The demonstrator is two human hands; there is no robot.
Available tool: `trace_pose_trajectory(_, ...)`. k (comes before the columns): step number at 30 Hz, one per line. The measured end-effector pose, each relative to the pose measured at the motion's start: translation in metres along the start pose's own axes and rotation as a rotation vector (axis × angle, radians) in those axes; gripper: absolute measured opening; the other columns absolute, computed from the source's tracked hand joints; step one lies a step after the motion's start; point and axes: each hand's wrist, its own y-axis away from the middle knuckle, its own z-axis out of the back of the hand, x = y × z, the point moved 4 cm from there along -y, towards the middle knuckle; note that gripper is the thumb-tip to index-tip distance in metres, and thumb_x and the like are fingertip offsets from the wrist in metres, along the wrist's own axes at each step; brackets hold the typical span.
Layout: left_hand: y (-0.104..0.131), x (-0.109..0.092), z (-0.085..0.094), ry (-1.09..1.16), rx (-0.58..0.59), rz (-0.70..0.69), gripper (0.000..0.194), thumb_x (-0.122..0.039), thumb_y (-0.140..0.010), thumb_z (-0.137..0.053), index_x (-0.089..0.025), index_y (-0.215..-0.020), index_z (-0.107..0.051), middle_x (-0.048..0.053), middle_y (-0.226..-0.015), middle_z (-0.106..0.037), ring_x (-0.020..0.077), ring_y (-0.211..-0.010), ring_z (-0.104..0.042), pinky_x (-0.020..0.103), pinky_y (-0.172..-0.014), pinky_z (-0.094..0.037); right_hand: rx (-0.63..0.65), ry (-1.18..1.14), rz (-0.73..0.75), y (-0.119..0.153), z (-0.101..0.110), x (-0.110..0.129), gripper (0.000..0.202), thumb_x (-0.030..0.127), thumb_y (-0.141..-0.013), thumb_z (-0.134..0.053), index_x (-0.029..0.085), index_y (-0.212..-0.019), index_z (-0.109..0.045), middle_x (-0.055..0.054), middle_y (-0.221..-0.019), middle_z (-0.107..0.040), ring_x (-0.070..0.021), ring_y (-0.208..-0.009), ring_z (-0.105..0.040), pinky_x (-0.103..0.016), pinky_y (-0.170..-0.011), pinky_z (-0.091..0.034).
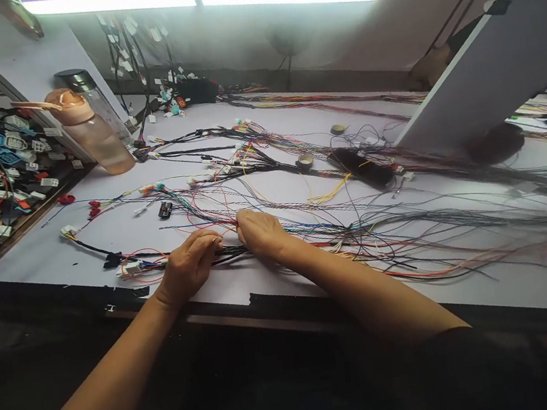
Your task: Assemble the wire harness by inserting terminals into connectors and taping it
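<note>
My left hand [189, 263] is closed, thumb and forefinger pinched on the end of a thin red wire [228, 230]. Just to its right, my right hand [261, 235] has its fingers closed around thin wires, the red one seemingly among them; its fingertips are partly hidden. Beneath both hands runs a dark wire bundle [232, 253]. A white connector [129, 269] with a red wire looped about it lies left of my left hand. Beyond the hands, a small black connector [165, 210] rests on the white table.
More harness branches [267, 159] and loose wires [407, 227] spread across the table. Tape rolls [305, 161] lie among them. A drink bottle [96, 137] stands at left beside a bin of connectors [16, 165]. A white panel [479, 50] rises at right; another person's arm [429, 68] shows behind it.
</note>
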Motion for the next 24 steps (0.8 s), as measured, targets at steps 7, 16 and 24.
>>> trace_pose_trajectory(7, -0.002, -0.001, 0.001, -0.026, -0.004, 0.019, 0.013, -0.014, -0.092, -0.049, -0.016, -0.098, -0.061, 0.008, -0.091, -0.068, 0.0157, -0.09, -0.064, 0.031, -0.083, -0.054, 0.047, 0.004, 0.032, 0.0, 0.008, 0.008, 0.021, 0.019, -0.089, -0.053, 0.013, -0.103, -0.067, -0.016, -0.107, -0.069, -0.0228, -0.098, -0.067, -0.029, -0.077, -0.05)
trace_pose_trajectory(16, 0.0, 0.001, 0.001, -0.02, -0.01, 0.015, 0.016, -0.01, -0.091, -0.05, -0.015, -0.101, -0.062, 0.006, -0.084, -0.068, 0.0156, -0.088, -0.063, 0.03, -0.083, -0.053, 0.052, 0.012, 0.051, 0.001, 0.005, 0.011, 0.025, 0.013, -0.089, -0.051, 0.012, -0.109, -0.065, -0.018, -0.111, -0.068, -0.0215, -0.102, -0.066, -0.028, -0.081, -0.05)
trace_pose_trajectory(24, -0.001, 0.0, 0.001, 0.023, -0.017, 0.045, 0.016, -0.012, -0.091, -0.049, -0.017, -0.101, -0.061, 0.005, -0.083, -0.067, 0.016, -0.086, -0.064, 0.032, -0.082, -0.054, 0.013, 0.011, 0.015, 0.006, 0.005, 0.002, 0.03, 0.028, -0.095, -0.043, 0.014, -0.116, -0.059, -0.013, -0.111, -0.068, -0.0228, -0.102, -0.065, -0.03, -0.079, -0.05)
